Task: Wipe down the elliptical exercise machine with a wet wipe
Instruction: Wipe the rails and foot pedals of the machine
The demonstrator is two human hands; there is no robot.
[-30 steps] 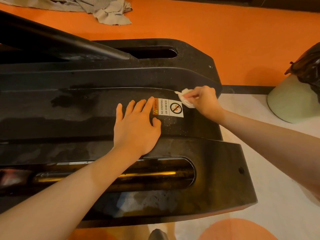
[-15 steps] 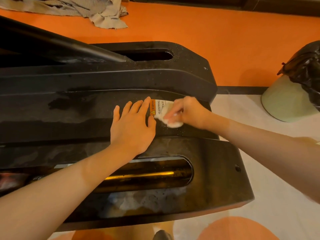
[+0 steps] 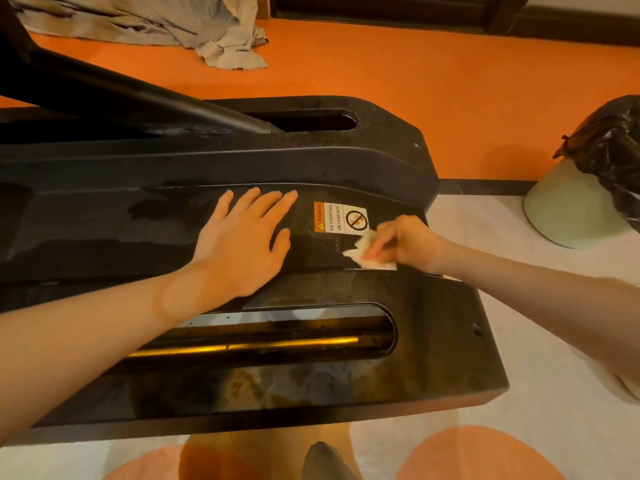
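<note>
The black base of the elliptical machine (image 3: 346, 161) fills the middle of the head view, with damp streaks on its flat centre strip. My left hand (image 3: 242, 244) rests flat on that strip, fingers straight and spread. A white warning sticker (image 3: 341, 218) lies just right of those fingers. My right hand (image 3: 405, 242) pinches a crumpled white wet wipe (image 3: 363, 252) and presses it on the black surface below and right of the sticker, near the strip's right end.
A slot with a brass-coloured rail (image 3: 259, 344) opens in the near housing. A pale green bin (image 3: 568, 209) with a black bag (image 3: 609, 150) stands at right. Crumpled cloth (image 3: 194, 26) lies on the orange floor behind. A black arm (image 3: 138, 95) slants in from the left.
My right hand has swept the wipe from the strip's right edge over the sticker and then down to the right, uncovering the sticker. My left hand has stayed flat on the strip.
</note>
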